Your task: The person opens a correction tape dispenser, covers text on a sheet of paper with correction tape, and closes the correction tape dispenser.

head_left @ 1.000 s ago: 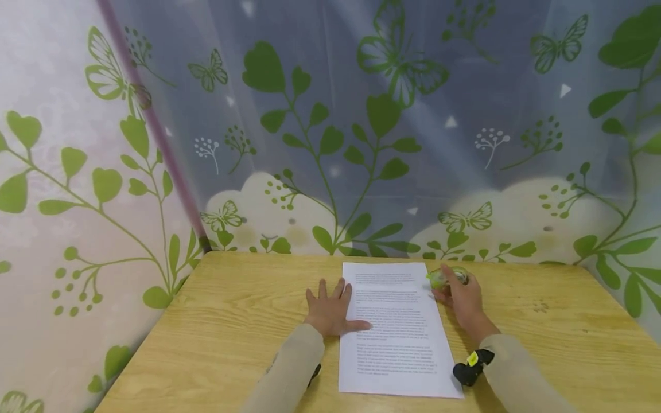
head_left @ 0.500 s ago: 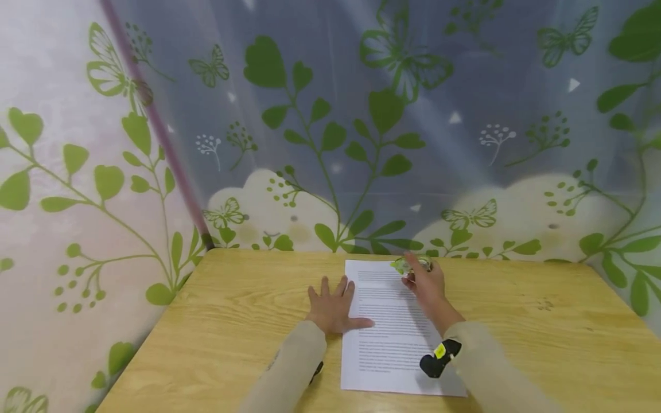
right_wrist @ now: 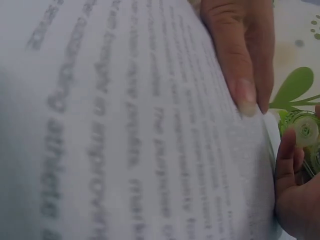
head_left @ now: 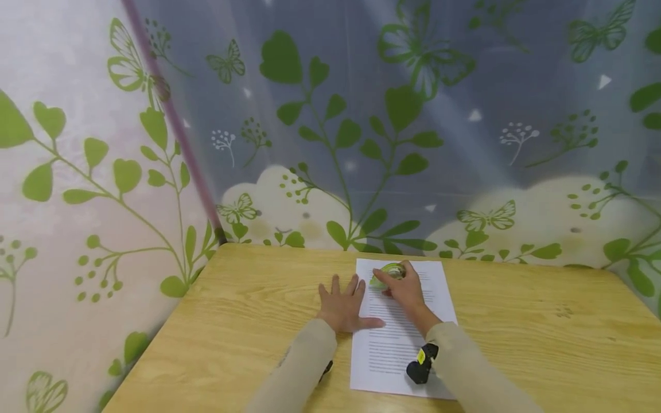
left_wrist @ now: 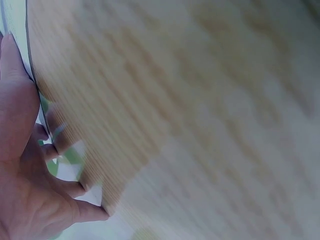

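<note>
Resting with its fingers spread and grasping nothing, the left hand (head_left: 341,310) steadies the left edge of a printed sheet (head_left: 397,344); the thumb lies on the page and most of the other fingers lie on the wooden surface (head_left: 258,321). The right hand (head_left: 408,291) grasps a green, transparent dispenser (head_left: 394,270), apparently a correction tape, between curled fingers and thumb. The dispenser is located over the upper left portion of the sheet, at the first lines of print. Contact between its tip and the paper cannot be confirmed.

Progress is judged to be at an early stage. The sheet is positioned and held, and the dispenser is at the text. No covered line can be made out, although a white strip on white paper would be difficult to distinguish. Any application of tape therefore appears to be outstanding.

Container: the dispenser's see-through case encloses a pale spool, visible in the right wrist view. How much tape the spool carries cannot be determined.
</note>
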A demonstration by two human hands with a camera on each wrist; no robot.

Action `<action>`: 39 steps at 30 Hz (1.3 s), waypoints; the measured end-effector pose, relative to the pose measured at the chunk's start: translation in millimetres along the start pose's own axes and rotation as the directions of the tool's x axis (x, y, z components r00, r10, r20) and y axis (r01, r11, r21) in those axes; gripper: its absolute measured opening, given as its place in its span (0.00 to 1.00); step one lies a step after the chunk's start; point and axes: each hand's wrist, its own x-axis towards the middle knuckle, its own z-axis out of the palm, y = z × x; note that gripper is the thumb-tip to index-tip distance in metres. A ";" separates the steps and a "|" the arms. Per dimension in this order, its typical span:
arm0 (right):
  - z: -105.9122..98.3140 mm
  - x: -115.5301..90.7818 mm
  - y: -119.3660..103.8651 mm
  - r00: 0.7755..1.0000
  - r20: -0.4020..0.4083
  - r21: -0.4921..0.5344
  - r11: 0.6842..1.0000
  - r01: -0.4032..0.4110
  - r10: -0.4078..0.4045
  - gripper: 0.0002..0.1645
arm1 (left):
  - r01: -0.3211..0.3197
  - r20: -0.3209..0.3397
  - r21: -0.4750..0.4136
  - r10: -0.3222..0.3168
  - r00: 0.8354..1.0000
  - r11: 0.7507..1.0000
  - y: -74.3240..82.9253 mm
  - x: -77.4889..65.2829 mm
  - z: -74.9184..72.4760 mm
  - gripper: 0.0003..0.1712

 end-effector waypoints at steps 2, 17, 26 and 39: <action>1.0 0.2 1.8 1.000 -0.004 -0.035 0.999 0.016 -0.016 0.29 | -0.003 0.001 0.000 0.003 1.000 1.000 0.3 0.3 -0.8 0.61; 4.9 -0.9 8.4 0.997 0.000 -0.154 0.985 0.082 -0.083 0.26 | 0.010 0.022 0.017 -0.010 1.000 1.000 2.7 0.7 0.3 0.62; 7.3 -0.4 7.6 0.994 -0.007 -0.161 0.982 0.103 -0.105 0.26 | 0.015 0.003 0.021 -0.015 1.000 1.000 1.4 -2.1 -3.6 0.61; 8.6 -1.6 8.5 0.993 -0.008 -0.190 0.975 0.113 -0.117 0.25 | 0.015 -0.010 0.029 -0.014 1.000 0.999 1.2 0.6 -0.6 0.61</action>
